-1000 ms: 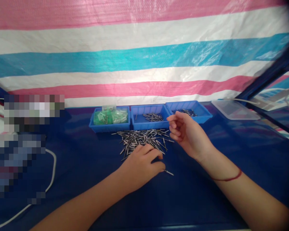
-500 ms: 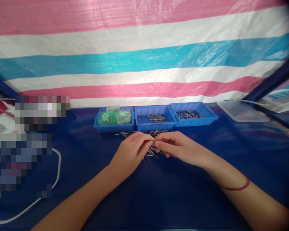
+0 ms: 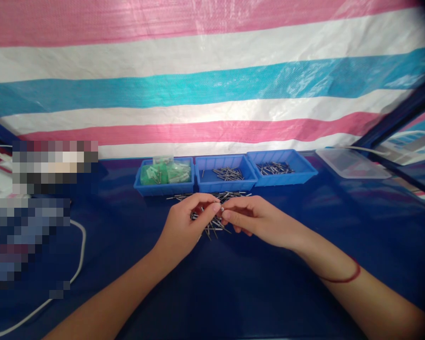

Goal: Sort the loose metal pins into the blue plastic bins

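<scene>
A heap of small metal pins (image 3: 212, 226) lies on the dark blue table (image 3: 233, 283), just in front of three blue trays. My left hand (image 3: 189, 226) and my right hand (image 3: 251, 218) meet over the heap, fingertips touching. Both are closed in a pinch around one small metal pin (image 3: 221, 208) held between them. The left blue tray (image 3: 163, 177) holds green plastic bags, the middle tray (image 3: 225, 174) and the right tray (image 3: 281, 167) hold more pins.
A clear plastic lid or tray (image 3: 352, 164) lies at the back right. A white cable (image 3: 78, 245) curves across the table on the left beside blurred-out items. A striped pink, white and blue tarp (image 3: 212, 80) hangs close behind the trays.
My right hand came down from above the trays to meet my left hand over the heap. My left hand rose off the table, and both now pinch one pin.
</scene>
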Action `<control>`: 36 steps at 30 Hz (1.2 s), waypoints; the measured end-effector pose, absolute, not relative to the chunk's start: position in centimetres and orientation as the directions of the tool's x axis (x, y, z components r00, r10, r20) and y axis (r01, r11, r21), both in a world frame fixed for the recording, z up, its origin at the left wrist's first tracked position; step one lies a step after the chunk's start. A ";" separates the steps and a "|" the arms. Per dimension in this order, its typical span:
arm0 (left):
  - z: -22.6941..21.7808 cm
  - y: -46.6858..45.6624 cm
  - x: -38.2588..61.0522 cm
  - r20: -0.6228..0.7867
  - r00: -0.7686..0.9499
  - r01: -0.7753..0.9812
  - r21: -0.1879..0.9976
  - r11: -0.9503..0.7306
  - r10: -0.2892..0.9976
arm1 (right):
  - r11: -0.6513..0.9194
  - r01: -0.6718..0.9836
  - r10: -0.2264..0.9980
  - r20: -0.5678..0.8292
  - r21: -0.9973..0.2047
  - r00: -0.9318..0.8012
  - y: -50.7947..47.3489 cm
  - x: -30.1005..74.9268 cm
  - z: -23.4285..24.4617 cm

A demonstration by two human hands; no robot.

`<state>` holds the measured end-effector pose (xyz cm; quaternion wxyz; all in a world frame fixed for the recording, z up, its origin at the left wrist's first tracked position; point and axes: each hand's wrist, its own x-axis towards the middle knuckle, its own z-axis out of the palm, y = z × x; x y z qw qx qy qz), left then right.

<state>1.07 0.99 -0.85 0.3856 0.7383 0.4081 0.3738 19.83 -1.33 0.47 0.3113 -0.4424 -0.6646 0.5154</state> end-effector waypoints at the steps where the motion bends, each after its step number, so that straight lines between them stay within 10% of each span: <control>1: -0.8 1.0 1.1 0.251 0.389 0.312 0.870 -0.383 0.886 | 0.067 0.255 0.918 -0.040 -0.965 -0.394 -1.3 19.9 0.5; 18: -0.9 1.0 1.2 0.322 0.557 0.455 0.654 -0.605 0.766 | 0.395 0.526 0.919 0.332 -0.753 -0.214 -1.5 20.5 1.0; 26: -1.0 1.4 0.6 0.350 0.624 0.541 0.451 -0.710 0.699 | 0.189 0.713 0.733 0.580 -0.675 0.355 0.8 25.3 0.5; 31: -1.4 1.7 0.3 0.293 0.689 0.577 0.333 -0.746 0.663 | 0.020 0.929 0.727 0.643 -0.368 0.240 2.4 28.1 -0.7; 36: -1.6 1.5 0.3 0.236 0.725 0.587 0.280 -0.760 0.647 | 0.168 0.917 0.776 0.622 -0.361 0.103 1.8 25.8 -0.8</control>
